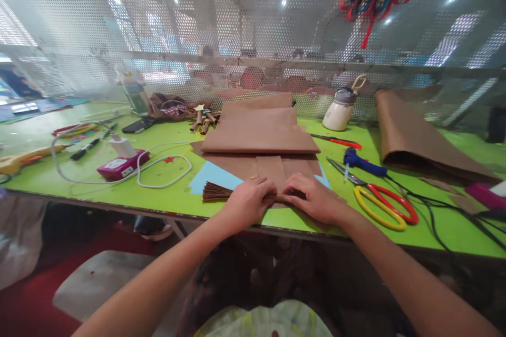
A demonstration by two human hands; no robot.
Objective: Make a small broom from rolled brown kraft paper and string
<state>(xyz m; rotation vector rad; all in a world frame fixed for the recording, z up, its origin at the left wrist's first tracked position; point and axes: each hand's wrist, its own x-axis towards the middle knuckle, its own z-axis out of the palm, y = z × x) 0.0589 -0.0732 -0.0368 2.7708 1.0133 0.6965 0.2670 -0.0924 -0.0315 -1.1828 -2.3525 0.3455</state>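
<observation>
Both of my hands rest at the near edge of the green table (174,197). My left hand (249,201) is closed, pinching a strip of pleated brown paper (216,191) whose fanned folds stick out to the left. My right hand (314,199) is closed on the same strip from the right, fingers pressed down on it. The two hands almost touch. A flat brown paper sheet (271,167) lies under and beyond them, on top of a light blue sheet (209,175).
A stack of folded brown paper (259,129) lies behind the hands. Red-and-yellow scissors (379,201), a blue glue gun (361,162) and black cords are to the right. A pink box with white charger and cable (122,163) is left. A white bottle (340,108) and perforated screen stand behind.
</observation>
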